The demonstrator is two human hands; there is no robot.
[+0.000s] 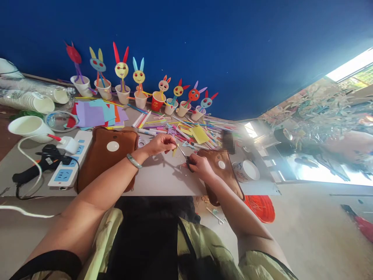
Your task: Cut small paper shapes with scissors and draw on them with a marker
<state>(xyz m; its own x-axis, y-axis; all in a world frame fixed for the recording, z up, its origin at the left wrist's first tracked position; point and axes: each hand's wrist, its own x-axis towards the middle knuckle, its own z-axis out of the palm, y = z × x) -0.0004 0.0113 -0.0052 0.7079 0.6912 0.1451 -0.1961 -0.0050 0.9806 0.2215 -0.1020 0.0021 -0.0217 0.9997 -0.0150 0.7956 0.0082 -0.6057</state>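
My right hand [201, 167] is closed around the handles of a pair of scissors [184, 154], whose blades point up and to the left. Pinched in the fingertips of my left hand [159, 144] is a small yellow piece [175, 151], apparently paper, right beside the scissor tips. Whether the blades touch it, I cannot tell. Both hands are just above the grey-white table [163, 182], where tiny scraps lie. Beyond them a yellow paper sheet [199, 134] rests on a spread of coloured markers and sticks [180, 130].
Paper cups with rabbit-faced figures [121, 93] line the blue wall. Brown pouches [106, 167] lie at either side. A power strip [68, 167], a glue gun [37, 165] and a white cup [27, 128] are at left. A paper tub [246, 171] stands right, above an orange basket [260, 208].
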